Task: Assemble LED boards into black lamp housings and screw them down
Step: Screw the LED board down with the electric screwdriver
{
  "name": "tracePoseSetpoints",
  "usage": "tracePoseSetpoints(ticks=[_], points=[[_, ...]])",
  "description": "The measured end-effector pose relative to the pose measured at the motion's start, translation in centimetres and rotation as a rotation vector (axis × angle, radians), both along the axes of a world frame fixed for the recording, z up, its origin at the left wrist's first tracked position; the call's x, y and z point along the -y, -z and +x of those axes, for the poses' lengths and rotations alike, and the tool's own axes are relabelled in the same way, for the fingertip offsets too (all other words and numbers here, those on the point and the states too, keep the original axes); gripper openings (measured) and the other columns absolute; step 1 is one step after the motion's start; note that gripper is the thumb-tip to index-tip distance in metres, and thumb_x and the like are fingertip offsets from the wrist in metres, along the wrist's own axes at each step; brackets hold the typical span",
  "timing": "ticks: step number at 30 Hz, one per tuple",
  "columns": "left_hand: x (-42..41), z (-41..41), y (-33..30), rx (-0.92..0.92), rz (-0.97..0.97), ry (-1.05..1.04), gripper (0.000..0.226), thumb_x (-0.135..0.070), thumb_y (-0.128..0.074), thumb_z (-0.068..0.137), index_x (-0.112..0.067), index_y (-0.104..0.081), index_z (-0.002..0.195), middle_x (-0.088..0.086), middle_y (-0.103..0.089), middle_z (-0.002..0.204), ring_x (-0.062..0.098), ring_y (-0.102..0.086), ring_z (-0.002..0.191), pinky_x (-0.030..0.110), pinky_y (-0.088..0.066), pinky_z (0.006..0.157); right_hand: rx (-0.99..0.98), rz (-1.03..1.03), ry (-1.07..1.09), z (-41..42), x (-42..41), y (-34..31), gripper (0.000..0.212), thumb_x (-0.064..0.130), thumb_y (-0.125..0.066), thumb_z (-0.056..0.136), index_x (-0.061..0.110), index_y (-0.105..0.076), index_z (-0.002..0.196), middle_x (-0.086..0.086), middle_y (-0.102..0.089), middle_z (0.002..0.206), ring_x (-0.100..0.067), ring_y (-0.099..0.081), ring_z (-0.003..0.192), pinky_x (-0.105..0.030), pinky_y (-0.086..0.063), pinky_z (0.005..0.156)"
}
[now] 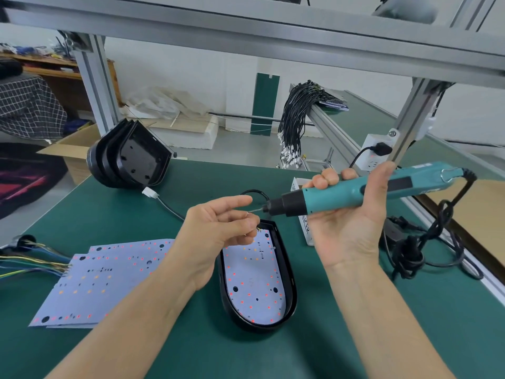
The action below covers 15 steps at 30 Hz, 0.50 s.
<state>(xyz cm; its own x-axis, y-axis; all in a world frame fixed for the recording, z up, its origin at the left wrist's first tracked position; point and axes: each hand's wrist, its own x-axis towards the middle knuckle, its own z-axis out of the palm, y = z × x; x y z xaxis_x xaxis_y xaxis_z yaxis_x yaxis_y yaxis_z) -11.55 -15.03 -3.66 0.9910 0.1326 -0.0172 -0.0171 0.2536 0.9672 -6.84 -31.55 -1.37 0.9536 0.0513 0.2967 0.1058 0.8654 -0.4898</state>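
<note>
My right hand (352, 214) is wrapped around a teal electric screwdriver (363, 188), palm turned up, holding it raised above the counter (207, 348) and roughly level, its black nose and thin bit pointing left. My left hand (218, 222) is lifted to meet it: the forefinger is stretched out over the bit tip, and the thumb and other fingers are curled in, pinching something very small at the tip. It looks like a screw, but it is too small for me to say for sure.

Just below both hands, the black lamp housing (289, 294) lies open side up on the green counter, with a white LED board (254, 283) seated inside it, dotted with red and orange points. My left fingers cover the board's far end.

To the left of the housing, a loose stack of LED boards (90, 283) lies flat on the counter, with coloured wires (30, 265) leading off its left edge. At the far left of the counter, a nested stack of empty black housings (131, 157) rests on its side. A white box (300, 203) sits behind my right hand, mostly hidden. The screwdriver's black cord (426, 247) loops down in a tangle on the right. A bundle of black cables (295, 119) hangs over the aluminium frame beyond.
</note>
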Motion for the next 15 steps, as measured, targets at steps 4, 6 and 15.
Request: tracePoseSetpoints(ticks=[4,6,15], points=[[-0.8,-0.1,0.1,-0.028,0.018,-0.03,0.045,0.015,-0.068,0.074,-0.014,-0.067,0.108,0.009,-0.076,0.088,0.015,-0.069,0.068,0.019,-0.054,0.059,-0.015,0.011,-0.009,0.3,-0.1,0.1,0.047,0.054,-0.076,0.059,0.018,-0.049,0.073,0.001,-0.049,0.07,-0.015,-0.049,0.064,-0.026,-0.048,0.07],[-1.0,0.1,0.1,-0.059,-0.043,-0.052,0.034,0.015,-0.065,0.077,-0.006,-0.069,0.103,0.01,-0.076,0.086,0.015,-0.071,0.068,0.018,-0.055,0.059,-0.033,0.011,-0.002,0.4,-0.2,0.3,0.046,0.054,-0.075,0.059,0.018,-0.049,0.073,0.0,-0.049,0.07,-0.015,-0.049,0.063,-0.026,-0.048,0.068],[-1.3,0.5,0.6,-0.054,0.048,-0.182,0.034,0.014,-0.069,0.075,-0.013,-0.07,0.095,0.004,-0.073,0.092,0.012,-0.067,0.077,0.02,-0.056,0.064,-0.052,0.003,0.008,0.8,-0.4,0.2,0.04,0.054,-0.066,0.068,0.018,-0.048,0.07,0.001,-0.05,0.067,-0.015,-0.049,0.06,-0.026,-0.048,0.067]])
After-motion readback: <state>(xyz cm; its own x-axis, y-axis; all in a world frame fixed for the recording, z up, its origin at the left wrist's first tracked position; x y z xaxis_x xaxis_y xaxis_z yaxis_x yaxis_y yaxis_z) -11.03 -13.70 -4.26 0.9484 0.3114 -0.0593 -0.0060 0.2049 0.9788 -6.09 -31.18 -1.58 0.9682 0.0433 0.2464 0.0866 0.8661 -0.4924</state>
